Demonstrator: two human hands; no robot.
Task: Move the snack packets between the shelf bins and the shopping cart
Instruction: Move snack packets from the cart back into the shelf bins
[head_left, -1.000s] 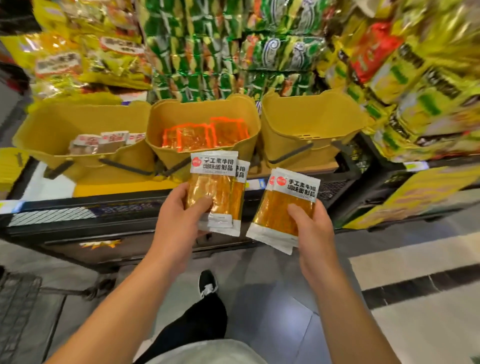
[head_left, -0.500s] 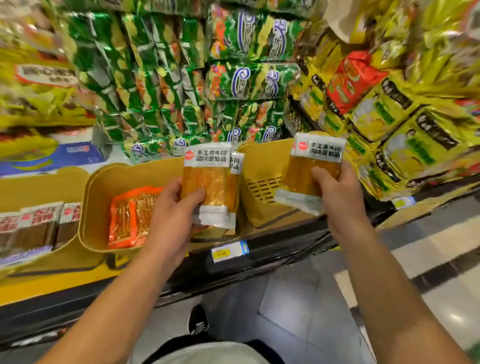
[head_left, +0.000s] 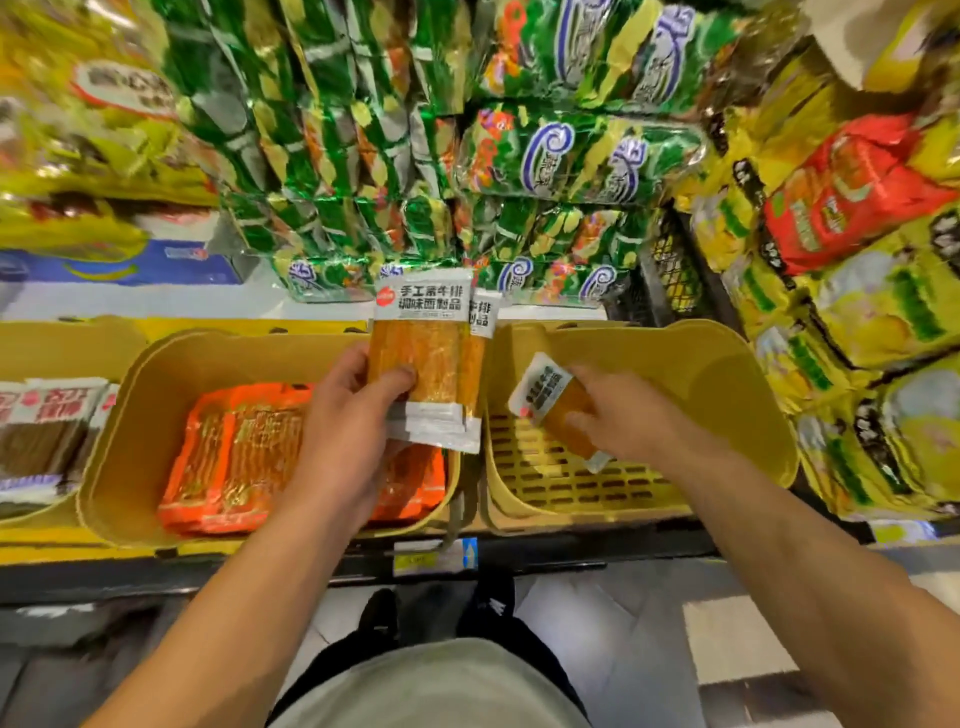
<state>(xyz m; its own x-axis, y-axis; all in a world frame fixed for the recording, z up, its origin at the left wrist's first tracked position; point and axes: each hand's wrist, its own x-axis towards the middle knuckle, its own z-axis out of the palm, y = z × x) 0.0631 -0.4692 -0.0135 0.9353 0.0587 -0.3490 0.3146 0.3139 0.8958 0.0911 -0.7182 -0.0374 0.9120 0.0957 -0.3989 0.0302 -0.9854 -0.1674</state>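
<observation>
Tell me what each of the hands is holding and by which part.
The left hand grips two overlapped orange packets by their lower half. The right hand holds one orange packet around its lower middle, inside the right yellow bin.

Head view looks steeply down, close over yellow bins (head_left: 649, 343).

Shelf bins, three abreast: left bin (head_left: 62, 343) holding packets (head_left: 47, 431); middle bin (head_left: 135, 415) holding flat packets (head_left: 234, 457); right bin (head_left: 727, 395), one packet (head_left: 558, 410) held inside. Stacked bags (head_left: 571, 156) behind.
</observation>
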